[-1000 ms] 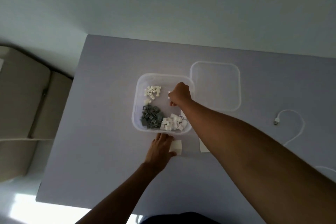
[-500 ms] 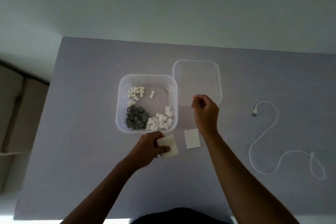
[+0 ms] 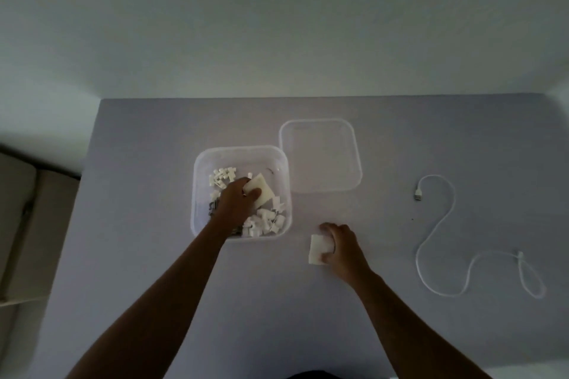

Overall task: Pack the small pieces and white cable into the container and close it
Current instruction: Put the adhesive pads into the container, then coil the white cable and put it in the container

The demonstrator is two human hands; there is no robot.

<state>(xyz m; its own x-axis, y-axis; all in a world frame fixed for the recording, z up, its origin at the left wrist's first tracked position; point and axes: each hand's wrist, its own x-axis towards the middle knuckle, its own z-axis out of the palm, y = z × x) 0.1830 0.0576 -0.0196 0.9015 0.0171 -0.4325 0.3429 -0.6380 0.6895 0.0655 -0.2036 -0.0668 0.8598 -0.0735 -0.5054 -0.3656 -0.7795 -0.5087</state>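
A clear square container (image 3: 197, 194) sits on the grey table, holding several small white pieces (image 3: 223, 177) and grey pieces (image 3: 212, 209). My left hand (image 3: 235, 206) is inside the container, shut on a flat white square piece (image 3: 263, 192). To the right of the container, my right hand (image 3: 341, 248) grips a second flat white square piece (image 3: 315, 249) lying on the table. The clear lid (image 3: 320, 157) lies flat behind and to the right of the container. The white cable (image 3: 443, 240) snakes loose across the table's right side.
The table (image 3: 154, 255) ends at its left edge beside a beige sofa (image 3: 18, 224). A pale wall stands behind the table's far edge.
My left hand has carried its white square from the table into the container. My right hand has dropped from near the lid onto the other white square.
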